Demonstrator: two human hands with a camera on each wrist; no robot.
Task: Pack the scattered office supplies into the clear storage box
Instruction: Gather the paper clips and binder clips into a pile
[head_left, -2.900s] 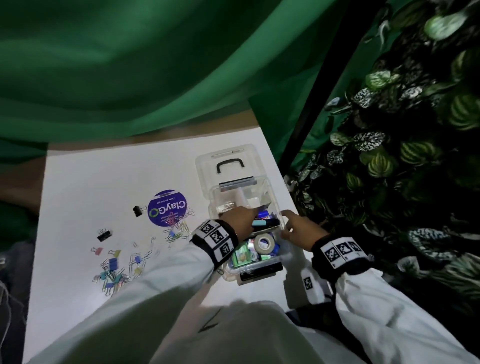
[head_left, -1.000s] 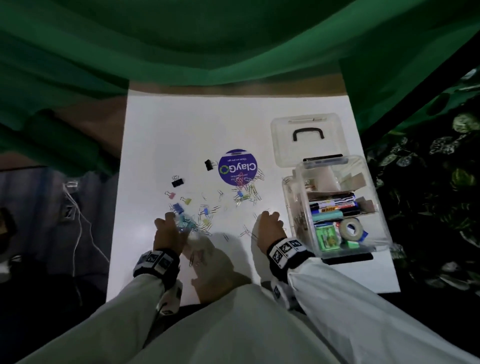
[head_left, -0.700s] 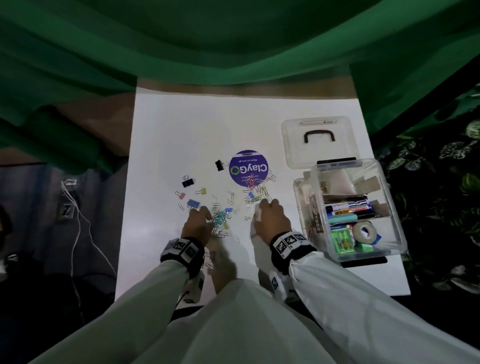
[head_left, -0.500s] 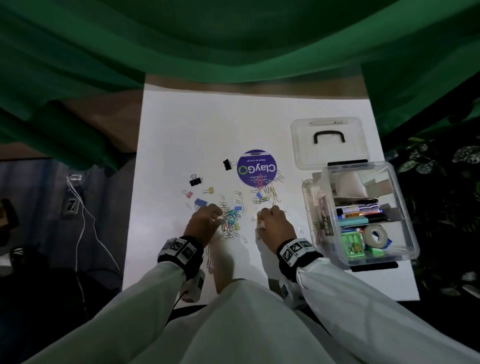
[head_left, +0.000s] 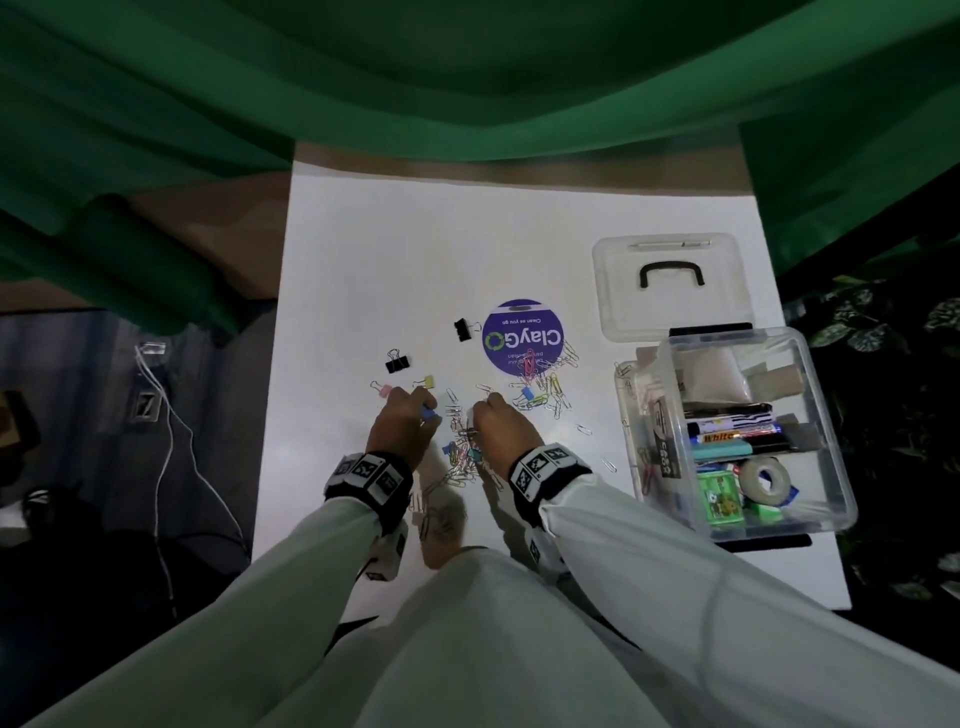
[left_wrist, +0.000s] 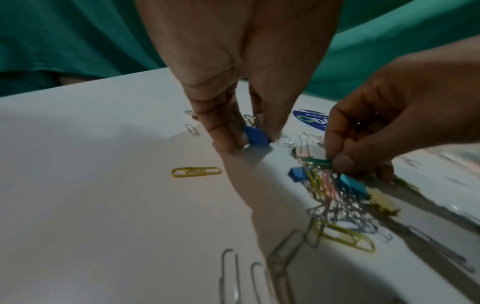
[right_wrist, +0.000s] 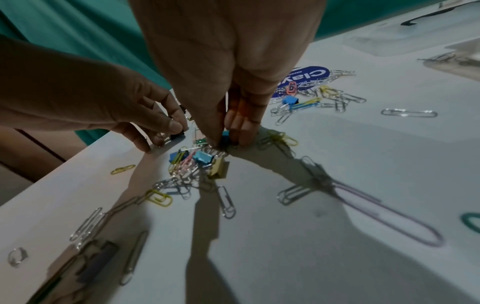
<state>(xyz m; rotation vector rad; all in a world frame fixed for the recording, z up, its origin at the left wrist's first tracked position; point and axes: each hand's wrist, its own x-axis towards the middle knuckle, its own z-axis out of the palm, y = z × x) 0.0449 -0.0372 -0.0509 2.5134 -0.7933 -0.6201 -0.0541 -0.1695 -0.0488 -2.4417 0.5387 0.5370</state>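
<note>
Paper clips and small binder clips (head_left: 462, 460) lie in a loose pile on the white table. My left hand (left_wrist: 250, 142) pinches a blue binder clip (left_wrist: 257, 137) against the table at the pile's left edge. My right hand (right_wrist: 227, 142) pinches a few clips (left_wrist: 318, 161) at the top of the pile (right_wrist: 197, 162). The clear storage box (head_left: 826, 499) stands open at the right and holds markers, tape and small packs. Its lid (head_left: 670, 249) lies flat behind it.
A round purple sticker (head_left: 522, 332) lies mid-table with more clips (head_left: 545, 389) scattered below it. Two black binder clips (head_left: 397, 361) and small pink and yellow ones lie to the left. Green cloth hangs behind, and plants stand at the right.
Both hands left the box and came to the scattered clips. They drew the clips together into a pile, and each hand now pinches clips.
</note>
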